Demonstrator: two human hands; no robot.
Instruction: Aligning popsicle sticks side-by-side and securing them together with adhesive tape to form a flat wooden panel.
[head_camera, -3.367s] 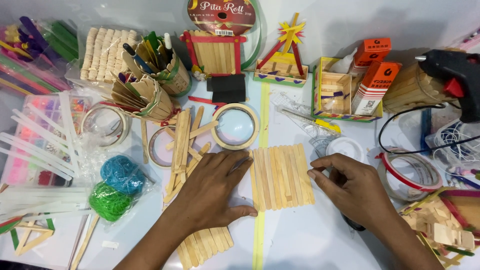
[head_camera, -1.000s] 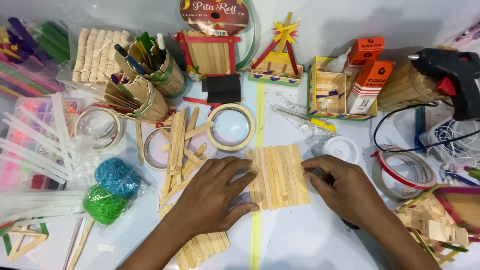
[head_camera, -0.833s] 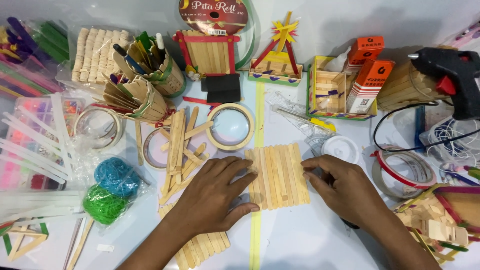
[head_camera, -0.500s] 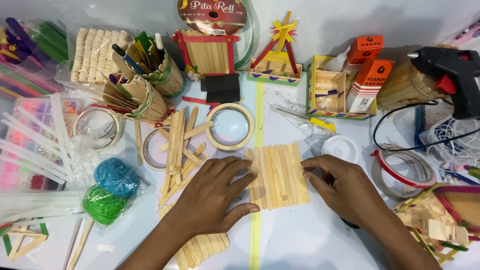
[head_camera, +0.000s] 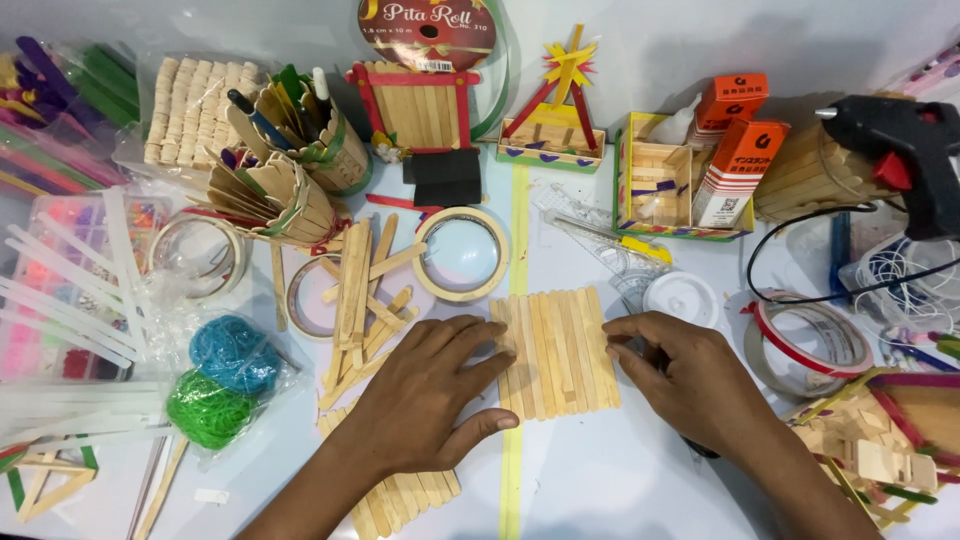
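Observation:
A flat panel of wooden craft sticks (head_camera: 558, 352) laid side by side rests on the white table (head_camera: 600, 480). My left hand (head_camera: 425, 400) lies flat with spread fingers, its fingertips pressing the panel's left edge. My right hand (head_camera: 690, 380) is curled at the panel's right edge, fingertips touching the outermost stick. Neither hand holds anything lifted. Under my left wrist lies another row of sticks (head_camera: 400, 495).
Loose sticks (head_camera: 365, 295) and tape rolls (head_camera: 461, 254) lie behind the left hand. Blue and green thread balls (head_camera: 222, 385) sit left. A black glue gun (head_camera: 900, 150), a red-edged tape roll (head_camera: 810, 345) and stick models are on the right; stick holders and boxes line the back.
Almost nothing moved. Both hands stay pressed against the panel's two sides; my left fingers shifted slightly on its left edge.

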